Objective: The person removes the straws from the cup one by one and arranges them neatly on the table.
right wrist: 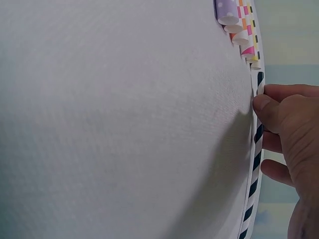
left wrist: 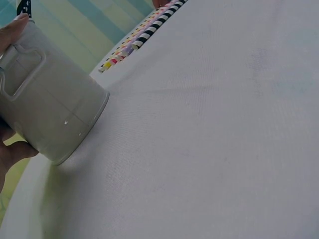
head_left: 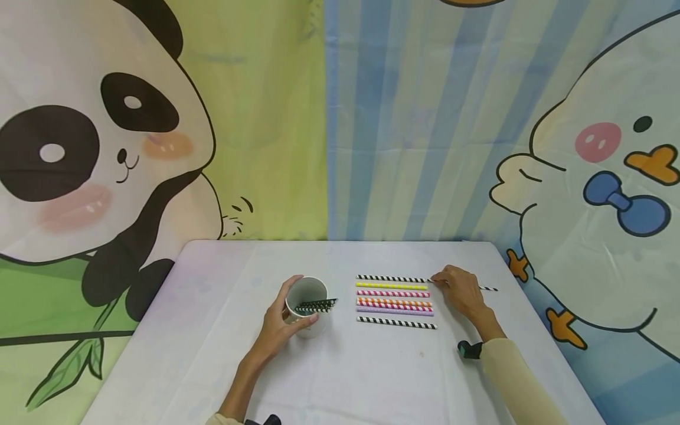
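My left hand grips a white cup, fingers and thumb around its sides; the left wrist view shows its handle. Several black-and-white paper straws lean in the cup and poke past its rim. At the right, my right hand pinches a black-and-white striped straw between thumb and fingers, just above or on the table. Its near end is close to the row of straws, where a yellow straw, a purple straw and other striped ones lie side by side.
A white cloth covers the table. One black-striped straw lies at the front of the row, another at the back. Behind the table hangs a curtain with cartoon animals.
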### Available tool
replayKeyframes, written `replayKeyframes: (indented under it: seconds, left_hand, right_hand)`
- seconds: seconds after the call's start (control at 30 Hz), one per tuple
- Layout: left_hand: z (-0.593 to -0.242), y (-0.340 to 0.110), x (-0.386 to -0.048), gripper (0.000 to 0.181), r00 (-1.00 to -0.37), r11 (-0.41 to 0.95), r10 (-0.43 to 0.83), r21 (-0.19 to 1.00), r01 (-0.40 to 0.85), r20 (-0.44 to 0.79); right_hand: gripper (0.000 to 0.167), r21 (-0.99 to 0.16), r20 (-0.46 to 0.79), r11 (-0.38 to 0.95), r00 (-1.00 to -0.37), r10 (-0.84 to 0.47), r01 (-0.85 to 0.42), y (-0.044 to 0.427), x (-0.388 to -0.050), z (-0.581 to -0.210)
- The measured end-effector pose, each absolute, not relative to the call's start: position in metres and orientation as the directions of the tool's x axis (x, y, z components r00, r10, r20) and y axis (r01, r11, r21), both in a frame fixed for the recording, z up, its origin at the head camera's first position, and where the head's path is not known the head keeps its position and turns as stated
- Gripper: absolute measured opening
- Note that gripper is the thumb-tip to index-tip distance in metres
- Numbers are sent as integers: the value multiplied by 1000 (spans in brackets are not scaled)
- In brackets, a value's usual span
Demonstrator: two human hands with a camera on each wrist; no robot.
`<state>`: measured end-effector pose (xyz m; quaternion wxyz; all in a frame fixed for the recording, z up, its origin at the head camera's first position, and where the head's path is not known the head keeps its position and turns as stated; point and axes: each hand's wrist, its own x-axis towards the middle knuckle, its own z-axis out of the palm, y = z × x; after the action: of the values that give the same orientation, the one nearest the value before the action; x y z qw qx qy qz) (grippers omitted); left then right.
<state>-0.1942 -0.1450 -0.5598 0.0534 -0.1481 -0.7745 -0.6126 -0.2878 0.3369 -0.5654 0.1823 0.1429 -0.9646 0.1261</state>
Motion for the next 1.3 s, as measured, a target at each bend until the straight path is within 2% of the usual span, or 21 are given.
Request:
replayKeyframes:
  seconds: [0.3, 0.93, 1.3]
  left_hand:
    - [-559, -144, -193, 91, -949, 204, 164, 932, 300, 269]
    - [-560, -144, -193, 90, -950, 199, 160, 934, 297, 268]
    - [-559, -143, -192, 92, -953, 193, 158, 938, 288, 260]
  right_hand:
    - [15, -178, 338, 938, -914, -226, -298, 338, -292, -565]
    - [16, -227, 262, 937, -943, -205, -266, 341, -293, -562]
    - [14, -237, 261, 938, -947, -188, -252, 341, -294, -564]
